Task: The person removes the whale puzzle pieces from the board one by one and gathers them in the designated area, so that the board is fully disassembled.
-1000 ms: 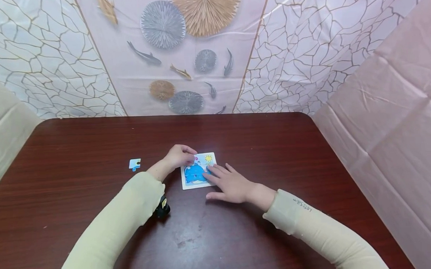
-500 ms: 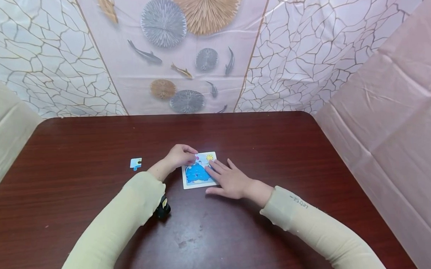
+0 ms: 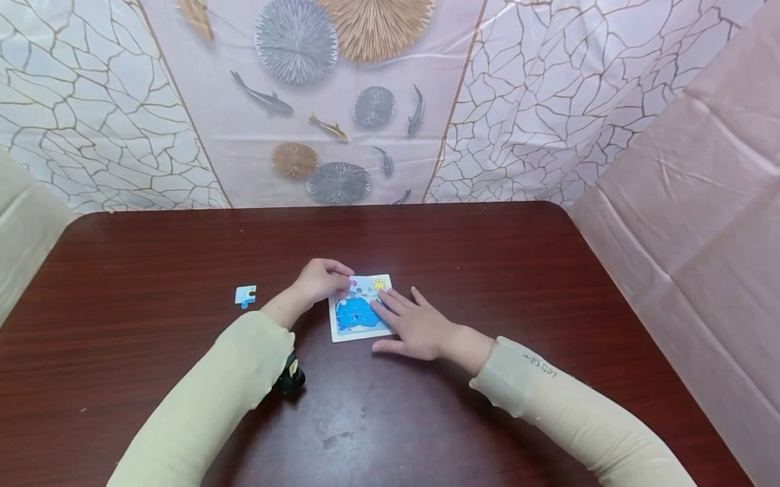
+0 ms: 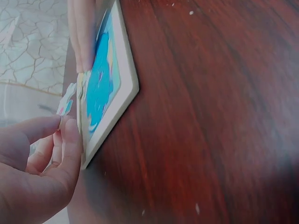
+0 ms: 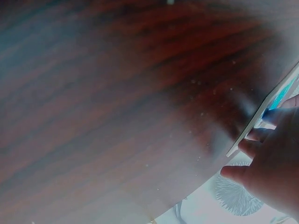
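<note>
Left hand: pinching puzzle piece, far-left corner of puzzle board | right hand: fingers spread, resting on board's right side | board: mid-table, whale picture looks mostly filled | seemingly left over: pinched piece, plus loose piece lying well left.

Right hand on puzzle, 1 piece well apart
</note>
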`<act>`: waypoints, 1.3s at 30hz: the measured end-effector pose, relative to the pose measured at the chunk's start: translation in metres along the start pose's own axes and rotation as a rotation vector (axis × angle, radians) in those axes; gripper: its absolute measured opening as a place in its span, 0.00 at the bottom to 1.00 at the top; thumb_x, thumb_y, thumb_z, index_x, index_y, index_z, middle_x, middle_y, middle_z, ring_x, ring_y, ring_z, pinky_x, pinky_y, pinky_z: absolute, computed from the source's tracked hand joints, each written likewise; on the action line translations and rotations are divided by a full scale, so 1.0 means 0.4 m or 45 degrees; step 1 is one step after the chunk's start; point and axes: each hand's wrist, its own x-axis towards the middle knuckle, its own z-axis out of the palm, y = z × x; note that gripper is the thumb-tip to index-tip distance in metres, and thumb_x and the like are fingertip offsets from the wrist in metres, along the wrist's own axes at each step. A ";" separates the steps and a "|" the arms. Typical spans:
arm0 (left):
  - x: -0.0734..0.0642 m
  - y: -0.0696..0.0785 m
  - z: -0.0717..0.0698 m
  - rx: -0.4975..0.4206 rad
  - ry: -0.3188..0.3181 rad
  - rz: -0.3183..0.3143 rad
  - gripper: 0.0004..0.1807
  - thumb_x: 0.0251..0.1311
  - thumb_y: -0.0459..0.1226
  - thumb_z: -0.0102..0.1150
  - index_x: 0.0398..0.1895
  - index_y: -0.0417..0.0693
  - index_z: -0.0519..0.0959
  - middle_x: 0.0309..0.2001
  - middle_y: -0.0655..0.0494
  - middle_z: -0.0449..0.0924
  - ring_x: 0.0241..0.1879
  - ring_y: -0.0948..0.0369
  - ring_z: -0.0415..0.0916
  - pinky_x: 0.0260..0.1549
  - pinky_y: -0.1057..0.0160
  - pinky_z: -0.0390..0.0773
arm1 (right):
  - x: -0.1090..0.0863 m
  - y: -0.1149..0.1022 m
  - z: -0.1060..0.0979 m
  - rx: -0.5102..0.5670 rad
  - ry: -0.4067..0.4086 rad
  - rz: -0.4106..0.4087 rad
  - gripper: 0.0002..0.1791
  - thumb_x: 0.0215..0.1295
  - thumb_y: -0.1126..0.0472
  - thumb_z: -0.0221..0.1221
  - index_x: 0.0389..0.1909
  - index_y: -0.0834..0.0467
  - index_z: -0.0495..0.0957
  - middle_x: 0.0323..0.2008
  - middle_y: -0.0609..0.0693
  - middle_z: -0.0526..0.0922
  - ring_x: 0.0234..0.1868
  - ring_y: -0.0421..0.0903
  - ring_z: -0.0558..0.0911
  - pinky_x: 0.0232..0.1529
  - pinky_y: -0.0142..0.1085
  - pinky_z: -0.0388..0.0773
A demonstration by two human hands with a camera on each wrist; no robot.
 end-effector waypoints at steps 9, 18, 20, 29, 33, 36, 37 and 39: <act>-0.017 -0.017 -0.052 -0.071 -0.009 -0.026 0.17 0.60 0.35 0.57 0.53 0.39 0.76 0.51 0.41 0.77 0.37 0.59 0.79 0.45 0.64 0.80 | 0.001 -0.001 0.002 0.004 0.001 0.014 0.45 0.62 0.30 0.44 0.73 0.51 0.48 0.74 0.52 0.48 0.75 0.49 0.47 0.71 0.58 0.43; -0.030 -0.029 -0.096 -0.093 -0.036 -0.056 0.18 0.61 0.33 0.56 0.55 0.38 0.75 0.53 0.40 0.75 0.35 0.61 0.77 0.45 0.65 0.81 | 0.001 0.000 0.006 0.001 0.026 -0.001 0.45 0.62 0.30 0.45 0.73 0.51 0.48 0.74 0.52 0.49 0.75 0.50 0.47 0.71 0.59 0.43; -0.033 -0.031 -0.104 -0.089 -0.041 -0.052 0.18 0.61 0.33 0.56 0.55 0.38 0.74 0.54 0.40 0.74 0.35 0.61 0.77 0.46 0.64 0.80 | -0.001 0.000 0.005 0.007 0.027 -0.001 0.45 0.62 0.31 0.45 0.73 0.51 0.48 0.74 0.52 0.49 0.75 0.50 0.47 0.71 0.59 0.43; -0.049 -0.046 -0.153 -0.089 -0.062 -0.008 0.20 0.63 0.33 0.54 0.57 0.37 0.72 0.56 0.38 0.72 0.41 0.57 0.76 0.50 0.60 0.78 | -0.001 0.001 0.005 0.018 0.031 -0.022 0.45 0.62 0.31 0.45 0.73 0.52 0.47 0.74 0.53 0.48 0.75 0.51 0.47 0.71 0.59 0.43; -0.059 -0.052 -0.178 -0.073 -0.053 -0.010 0.20 0.63 0.33 0.54 0.58 0.36 0.71 0.55 0.38 0.72 0.41 0.59 0.76 0.52 0.59 0.77 | 0.001 0.001 0.005 0.019 0.034 -0.029 0.45 0.62 0.31 0.45 0.73 0.52 0.47 0.74 0.54 0.48 0.75 0.51 0.47 0.71 0.59 0.43; -0.065 -0.056 -0.196 -0.082 -0.052 -0.010 0.21 0.63 0.32 0.54 0.58 0.33 0.70 0.53 0.37 0.73 0.37 0.63 0.77 0.50 0.60 0.78 | 0.002 0.000 0.005 0.021 0.035 -0.032 0.45 0.62 0.31 0.45 0.73 0.53 0.48 0.74 0.54 0.48 0.75 0.51 0.47 0.71 0.59 0.43; -0.067 -0.059 -0.202 -0.087 -0.055 -0.010 0.21 0.62 0.32 0.54 0.58 0.32 0.70 0.53 0.36 0.73 0.36 0.64 0.77 0.50 0.61 0.79 | 0.002 0.001 0.005 0.020 0.035 -0.032 0.45 0.62 0.31 0.45 0.73 0.53 0.48 0.74 0.54 0.48 0.75 0.51 0.47 0.71 0.59 0.43; -0.071 -0.064 -0.213 -0.093 -0.058 -0.016 0.21 0.63 0.31 0.53 0.58 0.31 0.69 0.52 0.36 0.73 0.34 0.65 0.77 0.49 0.61 0.79 | 0.002 0.001 0.005 0.017 0.035 -0.033 0.45 0.62 0.31 0.45 0.73 0.53 0.47 0.74 0.54 0.48 0.75 0.51 0.47 0.71 0.59 0.43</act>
